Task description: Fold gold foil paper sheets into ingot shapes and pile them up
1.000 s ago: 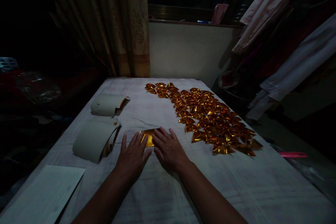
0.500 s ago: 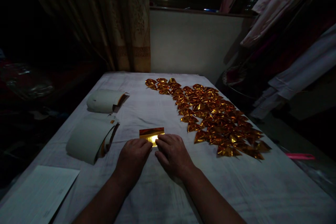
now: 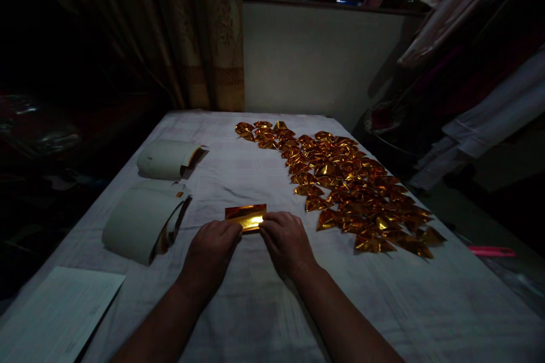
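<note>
A small rectangle of shiny gold foil paper [image 3: 246,216] lies at the middle of the table, its near edge curled up into a fold. My left hand [image 3: 213,247] pinches the left end of that near edge, fingers closed. At the right end, my right hand [image 3: 287,241] grips the same edge between thumb and fingers. A narrow stretch of foil shows between the two hands. To the right spreads a heap of folded gold foil pieces [image 3: 340,176], apart from my hands.
Two curved stacks of pale-backed paper [image 3: 131,218] stand at the left, one behind the other. A white sheet [image 3: 59,312] lies at the near left on the cloth-covered table [image 3: 247,306]. Clothes [image 3: 494,102] hang at the right, and a pink handle [image 3: 491,251] sticks out by the right edge.
My hands have moved slightly apart along the foil's near edge, which has curled upward. More bright foil shows between them. The camera view has shifted a little.
</note>
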`<state>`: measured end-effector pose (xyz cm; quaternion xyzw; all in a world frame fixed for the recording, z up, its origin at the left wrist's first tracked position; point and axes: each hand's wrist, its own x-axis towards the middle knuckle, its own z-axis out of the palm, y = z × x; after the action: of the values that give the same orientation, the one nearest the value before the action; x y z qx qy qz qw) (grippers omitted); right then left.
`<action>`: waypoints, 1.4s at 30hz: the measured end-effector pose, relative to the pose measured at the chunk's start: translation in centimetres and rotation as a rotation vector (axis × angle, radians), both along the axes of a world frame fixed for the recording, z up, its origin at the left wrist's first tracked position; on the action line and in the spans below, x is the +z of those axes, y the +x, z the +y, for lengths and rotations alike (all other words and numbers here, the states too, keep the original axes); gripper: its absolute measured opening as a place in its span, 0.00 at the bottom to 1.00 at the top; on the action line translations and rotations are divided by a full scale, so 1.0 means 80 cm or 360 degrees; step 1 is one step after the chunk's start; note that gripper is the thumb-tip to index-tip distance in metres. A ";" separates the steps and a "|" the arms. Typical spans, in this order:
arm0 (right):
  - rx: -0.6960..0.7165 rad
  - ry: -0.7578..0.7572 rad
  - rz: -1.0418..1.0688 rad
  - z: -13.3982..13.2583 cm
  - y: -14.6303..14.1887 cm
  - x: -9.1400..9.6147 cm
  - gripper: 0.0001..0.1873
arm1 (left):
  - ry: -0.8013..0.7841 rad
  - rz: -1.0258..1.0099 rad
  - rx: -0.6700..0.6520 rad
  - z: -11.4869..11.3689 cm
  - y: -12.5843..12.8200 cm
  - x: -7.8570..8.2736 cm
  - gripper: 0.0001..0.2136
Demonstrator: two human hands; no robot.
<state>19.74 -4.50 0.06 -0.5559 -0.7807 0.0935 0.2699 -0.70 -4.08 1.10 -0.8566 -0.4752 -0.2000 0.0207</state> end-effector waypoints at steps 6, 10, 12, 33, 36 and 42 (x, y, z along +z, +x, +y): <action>-0.0082 -0.0011 0.0130 0.002 0.002 -0.002 0.07 | -0.0148 -0.0018 0.0057 0.005 -0.011 0.006 0.13; -0.0098 -0.0019 0.0132 0.002 0.004 -0.003 0.07 | -0.0196 -0.0123 0.0081 0.007 -0.014 0.006 0.12; -0.0115 -0.0016 0.0131 0.003 0.004 -0.004 0.07 | -0.0215 -0.0182 0.0108 0.008 -0.014 0.005 0.13; -0.0420 -0.0108 -0.0013 0.007 -0.008 0.007 0.08 | -0.0280 -0.0228 0.0381 0.006 -0.002 0.006 0.07; -0.0434 -0.0080 -0.0049 0.007 -0.009 0.005 0.07 | -0.0288 -0.0214 0.0402 0.006 -0.002 0.005 0.07; -0.0427 -0.0021 -0.0041 0.008 -0.009 0.002 0.07 | -0.0283 -0.0213 0.0419 0.007 -0.002 0.001 0.07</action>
<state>19.01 -3.89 0.23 -0.6582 -0.7021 0.0546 0.2663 -0.88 -3.53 1.18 -0.7703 -0.5992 -0.2092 -0.0607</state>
